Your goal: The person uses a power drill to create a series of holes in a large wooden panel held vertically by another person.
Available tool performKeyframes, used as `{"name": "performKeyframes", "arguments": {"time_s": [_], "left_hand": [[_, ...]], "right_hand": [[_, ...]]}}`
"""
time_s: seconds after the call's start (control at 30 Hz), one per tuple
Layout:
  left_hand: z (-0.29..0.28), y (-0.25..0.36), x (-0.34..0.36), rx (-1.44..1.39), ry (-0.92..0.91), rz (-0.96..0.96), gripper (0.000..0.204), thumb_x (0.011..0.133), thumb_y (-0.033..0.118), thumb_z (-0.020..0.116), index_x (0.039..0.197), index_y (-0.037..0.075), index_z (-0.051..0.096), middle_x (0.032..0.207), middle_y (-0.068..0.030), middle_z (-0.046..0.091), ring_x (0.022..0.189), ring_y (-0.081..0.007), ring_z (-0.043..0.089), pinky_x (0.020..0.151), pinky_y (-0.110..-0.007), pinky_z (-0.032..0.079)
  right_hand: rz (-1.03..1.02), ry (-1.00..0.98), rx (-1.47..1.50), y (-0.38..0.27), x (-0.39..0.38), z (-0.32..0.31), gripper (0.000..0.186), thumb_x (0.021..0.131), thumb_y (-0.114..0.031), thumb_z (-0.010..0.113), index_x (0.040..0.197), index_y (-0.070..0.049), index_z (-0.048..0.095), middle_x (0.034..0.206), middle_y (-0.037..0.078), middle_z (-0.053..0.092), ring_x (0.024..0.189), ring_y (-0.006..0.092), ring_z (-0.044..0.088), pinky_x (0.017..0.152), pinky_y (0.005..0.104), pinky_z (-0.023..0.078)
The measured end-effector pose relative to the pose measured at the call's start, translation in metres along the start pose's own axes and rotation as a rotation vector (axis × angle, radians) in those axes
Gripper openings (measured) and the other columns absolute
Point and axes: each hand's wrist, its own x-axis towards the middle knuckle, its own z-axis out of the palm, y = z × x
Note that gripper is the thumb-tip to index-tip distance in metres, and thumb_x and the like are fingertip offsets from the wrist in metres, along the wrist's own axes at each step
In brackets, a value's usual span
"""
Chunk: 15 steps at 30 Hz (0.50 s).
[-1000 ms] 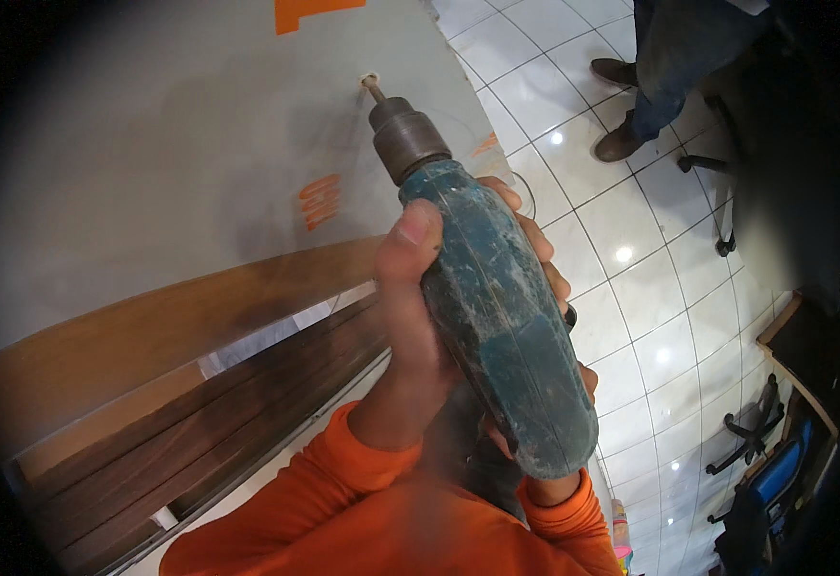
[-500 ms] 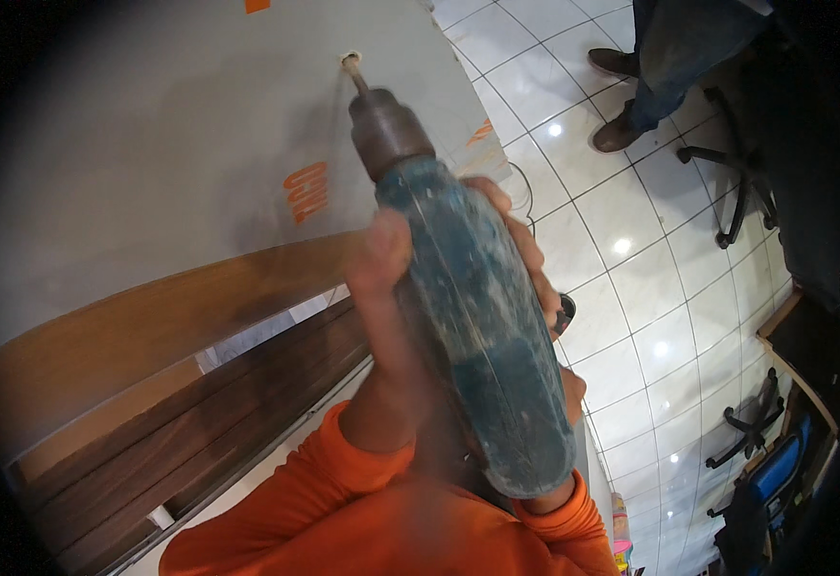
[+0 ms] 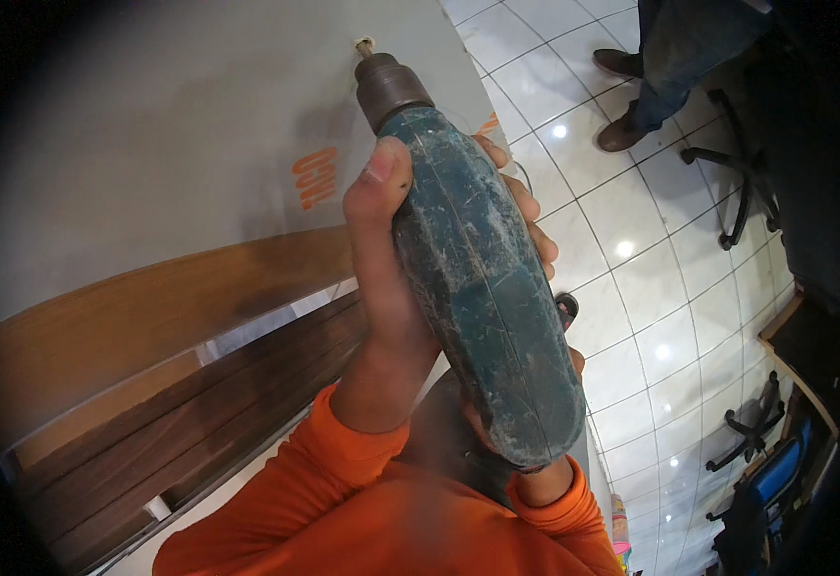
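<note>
At a grey board [image 3: 199,144], the left hand [image 3: 378,213] wraps closely round a scuffed teal drill [image 3: 485,288], its bit [image 3: 367,49] in a hole [image 3: 361,41] near the board's right edge, the right hand [image 3: 577,362] too hidden beneath to tell its grip.

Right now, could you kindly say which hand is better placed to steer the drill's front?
Left, I'd judge: the left hand grips the drill just behind the chuck, while the right hand sits near its rear, mostly hidden.
</note>
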Motion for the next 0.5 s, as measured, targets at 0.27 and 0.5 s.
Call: {"name": "performKeyframes", "arguments": {"time_s": [0.27,0.5], "left_hand": [[-0.003,-0.004,-0.010,-0.021,-0.018,0.012,0.078,0.088,0.068,0.048,0.122,-0.002,0.042,0.093,-0.0255,0.061,0.075,-0.0389,0.069,0.050,-0.042,0.062],[0.010,-0.008,-0.014,-0.013,0.064,0.026,0.077,0.087,0.069,0.046,0.114,-0.003,0.046,0.090,-0.0261,0.061,0.068,-0.0353,0.070,0.046,-0.039,0.061]], "right_hand": [[0.021,0.000,-0.043,0.001,-0.017,0.005,0.023,0.077,-0.016,0.074,0.089,0.001,0.064,0.073,0.009,0.065,0.064,0.0226,0.065,0.057,0.0301,0.049],[0.051,0.004,-0.076,-0.002,-0.026,0.003,0.023,0.077,-0.016,0.075,0.089,0.001,0.065,0.073,0.009,0.066,0.064,0.0211,0.065,0.057,0.0294,0.049]]}}
